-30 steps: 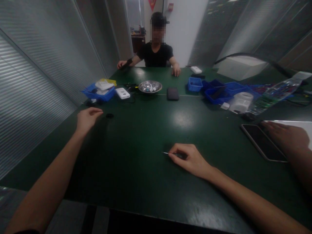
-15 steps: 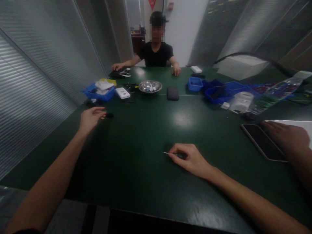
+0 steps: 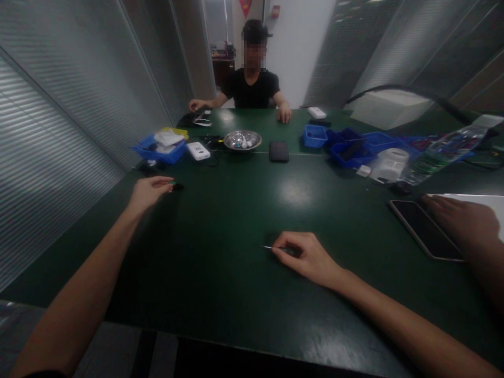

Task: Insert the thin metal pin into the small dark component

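Note:
My left hand point(image 3: 148, 192) is at the left of the green table, with thumb and forefinger closed at the edge of a small dark round object point(image 3: 178, 187) whose kind I cannot make out. Nearer the middle, my right hand point(image 3: 307, 255) rests on its side on the tabletop. Its fingers are wrapped round a small screwdriver point(image 3: 267, 247); the thin metal shaft points left and most of the dark handle is hidden in the hand.
Across the table point(image 3: 220, 220) sits a person in black. A steel bowl point(image 3: 232, 148), a black square item point(image 3: 279, 151), a white power bank point(image 3: 198, 151) and blue bins point(image 3: 315, 136) stand mid-table. At right are a phone point(image 3: 425, 231), another person's hand point(image 3: 464, 218) and a plastic bottle point(image 3: 444, 152).
My left hand has shifted slightly right, its fingers straighter at the dark object. My right hand stays still. The person opposite has moved one hand a little towards the middle.

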A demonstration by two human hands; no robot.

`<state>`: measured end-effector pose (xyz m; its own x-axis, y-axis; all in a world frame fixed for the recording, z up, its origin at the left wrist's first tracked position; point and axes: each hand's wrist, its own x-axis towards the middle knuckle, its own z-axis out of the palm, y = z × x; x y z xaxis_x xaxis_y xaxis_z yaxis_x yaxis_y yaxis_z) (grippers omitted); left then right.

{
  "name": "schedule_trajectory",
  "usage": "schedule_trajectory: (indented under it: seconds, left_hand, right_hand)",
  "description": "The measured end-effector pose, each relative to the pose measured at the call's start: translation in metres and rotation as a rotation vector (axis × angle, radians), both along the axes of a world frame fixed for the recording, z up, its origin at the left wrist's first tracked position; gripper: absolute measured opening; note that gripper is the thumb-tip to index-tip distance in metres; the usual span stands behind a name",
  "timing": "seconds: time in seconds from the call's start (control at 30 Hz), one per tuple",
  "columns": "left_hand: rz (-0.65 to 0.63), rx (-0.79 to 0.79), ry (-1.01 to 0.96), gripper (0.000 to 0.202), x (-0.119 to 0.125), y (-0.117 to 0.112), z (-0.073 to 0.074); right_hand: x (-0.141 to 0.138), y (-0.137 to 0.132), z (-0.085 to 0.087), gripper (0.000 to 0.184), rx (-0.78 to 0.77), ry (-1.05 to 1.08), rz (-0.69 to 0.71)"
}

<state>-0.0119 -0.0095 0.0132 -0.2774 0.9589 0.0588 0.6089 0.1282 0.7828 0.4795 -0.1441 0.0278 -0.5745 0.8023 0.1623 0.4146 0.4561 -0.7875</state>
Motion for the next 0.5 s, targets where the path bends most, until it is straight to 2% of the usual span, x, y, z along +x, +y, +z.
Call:
schedule_trajectory:
  seconds: [0.1,0.27,0.5]
  left_hand:
    - [-0.025,0.016,0.002,0.045,0.001,0.000,-0.002]
    - [-0.100,0.158,0.242,0.044,-0.001,0.002,-0.010]
    - [-0.078,0.041,0.194,0.052,-0.005,0.004,-0.015]
  right_hand:
    - [0.000,0.000,0.001,0.020,0.000,0.001,0.001]
    - [0.001,0.000,-0.001,0.020,0.003,-0.008,0.005]
    - [0.002,0.001,-0.004,0.021,-0.001,-0.011,-0.001]
